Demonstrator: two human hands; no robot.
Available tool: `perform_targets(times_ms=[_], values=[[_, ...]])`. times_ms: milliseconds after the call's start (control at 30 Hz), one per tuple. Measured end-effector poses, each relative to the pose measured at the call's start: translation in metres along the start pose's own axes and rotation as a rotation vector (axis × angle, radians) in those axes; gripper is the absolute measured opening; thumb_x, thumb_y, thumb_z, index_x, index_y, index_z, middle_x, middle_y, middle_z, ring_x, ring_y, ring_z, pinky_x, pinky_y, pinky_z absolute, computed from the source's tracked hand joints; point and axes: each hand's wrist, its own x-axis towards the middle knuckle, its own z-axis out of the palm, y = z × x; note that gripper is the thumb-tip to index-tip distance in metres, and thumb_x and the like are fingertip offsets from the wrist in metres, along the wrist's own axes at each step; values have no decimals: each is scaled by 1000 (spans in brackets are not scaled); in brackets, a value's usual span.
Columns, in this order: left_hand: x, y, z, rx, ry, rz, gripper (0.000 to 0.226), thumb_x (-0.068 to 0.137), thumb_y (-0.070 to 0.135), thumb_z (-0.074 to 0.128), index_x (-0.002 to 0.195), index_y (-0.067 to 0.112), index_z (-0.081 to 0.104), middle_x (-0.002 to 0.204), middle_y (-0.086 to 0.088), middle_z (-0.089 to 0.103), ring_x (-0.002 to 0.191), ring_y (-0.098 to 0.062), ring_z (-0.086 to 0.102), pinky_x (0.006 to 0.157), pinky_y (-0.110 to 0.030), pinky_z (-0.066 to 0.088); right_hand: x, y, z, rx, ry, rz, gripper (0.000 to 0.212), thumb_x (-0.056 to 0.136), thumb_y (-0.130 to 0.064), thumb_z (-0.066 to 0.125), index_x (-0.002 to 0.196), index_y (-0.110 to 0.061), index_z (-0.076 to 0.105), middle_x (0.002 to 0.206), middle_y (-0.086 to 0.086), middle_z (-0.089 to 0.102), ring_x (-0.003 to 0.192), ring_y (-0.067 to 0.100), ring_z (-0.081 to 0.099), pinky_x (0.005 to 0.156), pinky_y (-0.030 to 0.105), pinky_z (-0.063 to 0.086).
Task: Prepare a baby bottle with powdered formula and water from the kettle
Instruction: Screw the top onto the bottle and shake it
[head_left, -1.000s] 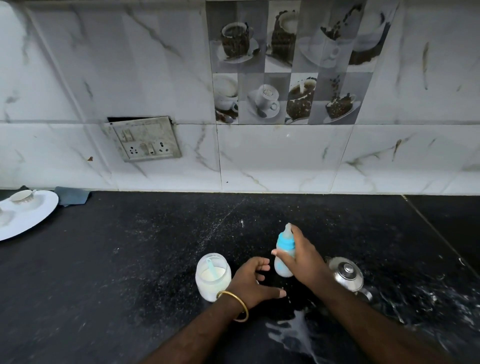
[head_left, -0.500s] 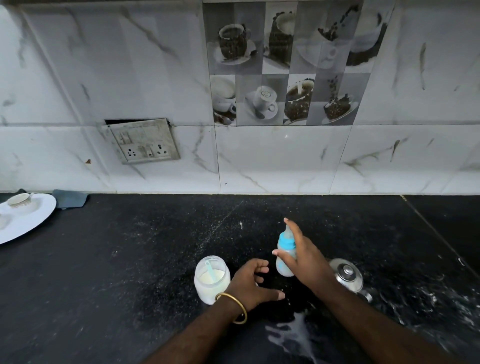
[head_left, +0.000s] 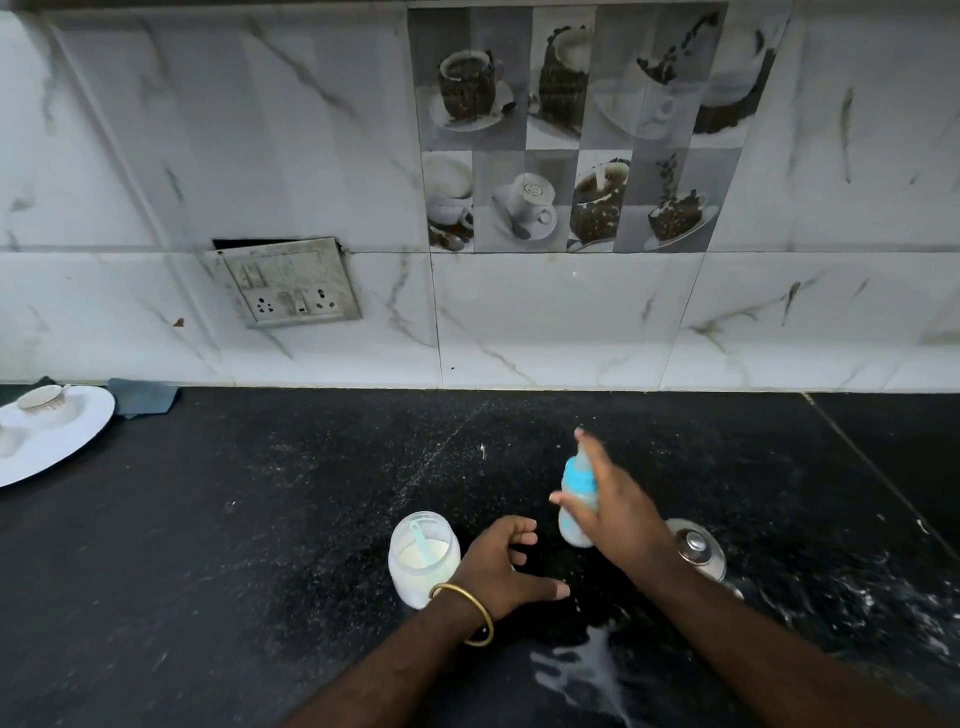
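**Bottle capped and in hand: you look close to done**

Your right hand (head_left: 618, 514) grips the baby bottle (head_left: 578, 499), fingers curled round its body with the forefinger reaching up past the teat. The bottle sits upright, lifted a little off the black counter (head_left: 260, 545), between the jar and the kettle. Its blue collar and teat are on, and pale liquid shows in the lower part, so I judge that powder and water are already in and the top is fitted. The hand and bottle are smeared by motion, which suggests mixing by shaking; that is a judgement, not something seen outright.

Your left hand (head_left: 501, 564) hovers low over the counter just beside the jar (head_left: 423, 558), fingers loosely spread and curled, holding nothing. The jar stands open with white powder and a pale scoop (head_left: 422, 540) leaning inside. No lid for it is in view, so closing it may be left to do, along with wiping the white spill (head_left: 582, 670) near your forearms.

Hard to read: your right wrist covers most of the kettle (head_left: 698, 551), leaving only its shiny lid and knob, and the spout and handle are mostly hidden. The level in the bottle is blurred. The plate (head_left: 78, 441) at the far left is cut off by the frame edge, and the blue cloth (head_left: 143, 397) behind it shows only in part
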Motion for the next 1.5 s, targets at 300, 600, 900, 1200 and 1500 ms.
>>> perform_targets(times_ms=[300, 600, 900, 1200, 1500], values=[[1, 0, 1, -9, 12, 11, 79, 56, 26, 95, 123, 28, 53, 120, 5, 60, 107, -13, 59, 84, -15, 52, -4, -4, 0, -23, -18, -13, 84, 85, -58, 65, 150, -49, 13, 128, 6, 60, 112, 23, 60, 89, 34, 48], [-1, 0, 1, -9, 12, 18, 82, 56, 27, 95, 126, 27, 53, 121, 6, 60, 109, -14, 59, 85, -17, 54, 2, 2, -4, -45, 8, -30, 83, 84, -60, 64, 150, -49, 15, 127, 6, 61, 111, 23, 61, 90, 36, 49], [-2, 0, 3, -23, 13, 19, 80, 55, 26, 95, 123, 29, 53, 120, 6, 61, 104, -11, 58, 85, -19, 54, 7, -2, -8, 90, 163, 9, 82, 83, -54, 70, 149, -47, 21, 128, 6, 61, 111, 21, 61, 92, 32, 48], [2, 3, 4, -38, 5, 38, 83, 49, 34, 94, 122, 31, 53, 119, 6, 61, 105, -11, 59, 84, -17, 53, 11, -9, -16, 112, 228, -5, 83, 82, -58, 69, 149, -45, 23, 126, 3, 62, 107, 19, 61, 91, 32, 49], [4, 0, 4, 0, 19, 15, 83, 45, 51, 88, 119, 33, 55, 116, 9, 62, 104, -11, 61, 84, -18, 54, 15, -12, -18, 123, 270, -19, 83, 83, -58, 68, 150, -47, 21, 123, -2, 58, 106, 12, 57, 91, 31, 48]])
